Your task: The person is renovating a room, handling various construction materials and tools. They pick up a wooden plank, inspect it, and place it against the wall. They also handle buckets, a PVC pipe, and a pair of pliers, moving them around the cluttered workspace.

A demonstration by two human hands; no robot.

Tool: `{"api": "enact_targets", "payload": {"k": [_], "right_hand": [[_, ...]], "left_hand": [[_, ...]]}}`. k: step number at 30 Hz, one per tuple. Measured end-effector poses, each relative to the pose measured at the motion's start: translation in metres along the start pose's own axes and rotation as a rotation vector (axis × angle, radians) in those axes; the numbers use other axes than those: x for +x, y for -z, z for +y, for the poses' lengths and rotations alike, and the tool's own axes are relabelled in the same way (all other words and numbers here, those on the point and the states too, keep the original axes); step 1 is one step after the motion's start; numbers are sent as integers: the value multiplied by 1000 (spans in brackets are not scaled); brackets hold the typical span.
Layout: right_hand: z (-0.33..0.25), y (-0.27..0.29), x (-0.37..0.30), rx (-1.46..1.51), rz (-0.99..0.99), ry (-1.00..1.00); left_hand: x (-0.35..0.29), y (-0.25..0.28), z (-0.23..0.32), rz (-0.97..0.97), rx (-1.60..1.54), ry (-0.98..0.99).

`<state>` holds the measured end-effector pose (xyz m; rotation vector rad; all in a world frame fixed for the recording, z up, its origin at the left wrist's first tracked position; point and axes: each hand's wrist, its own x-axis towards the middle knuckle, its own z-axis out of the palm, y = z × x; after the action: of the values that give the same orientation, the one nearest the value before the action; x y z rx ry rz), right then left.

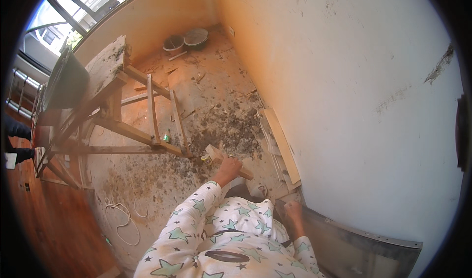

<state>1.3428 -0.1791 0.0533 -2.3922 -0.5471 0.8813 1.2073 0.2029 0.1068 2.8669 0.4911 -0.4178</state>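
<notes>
Apparently the step in hand is shifting the block (215,153), just off centre toward six o'clock; the next move likely calls for a steady hold. The left hand (229,170) grasps it from above, forearm (189,216) slanting up from seven; the right hand (294,212) hangs at five near the panel (364,248), its grip unclear.

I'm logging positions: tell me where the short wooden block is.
Head view, just below centre: the short wooden block is in the left hand, right of the wooden trestle.
</notes>
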Motion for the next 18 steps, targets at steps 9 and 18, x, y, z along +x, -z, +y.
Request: {"api": "enact_targets", "payload": {"k": [9,18], "right_hand": [[19,-6,-22,296,-54,-289],[80,-41,-28,48,5,-57]], "left_hand": [[32,-1,-9,9,103,-26],[29,13,-23,169,46,12]]}}
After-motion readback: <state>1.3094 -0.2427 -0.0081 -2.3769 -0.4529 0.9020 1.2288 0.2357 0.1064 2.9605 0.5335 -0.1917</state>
